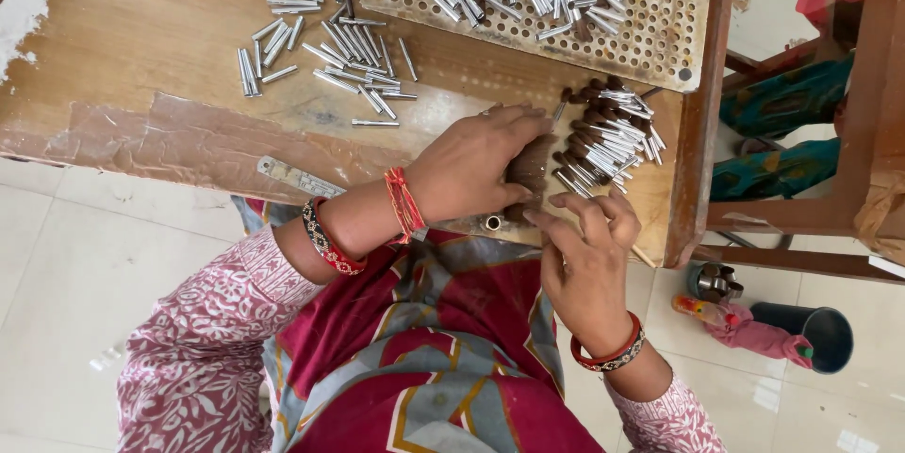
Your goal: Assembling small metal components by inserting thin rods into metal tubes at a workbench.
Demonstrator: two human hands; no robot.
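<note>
left hand (476,165): palm down on the wooden table (141,29), fingers curled around a bundle of small brown caps (528,173), so closed on it
right hand (586,260): just beside the bundle, fingertips pinched together at its lower edge; can't really tell if it's got a piece in there
assembled pieces (608,128): heap of brown-and-silver bits right past the fingers, near the table's edge
loose metal tubes (325,48): scattered well off to the left
perforated board (650,33): farther back, piled with more tubes
floor stuff: dark bucket (820,335) near the chair
</note>
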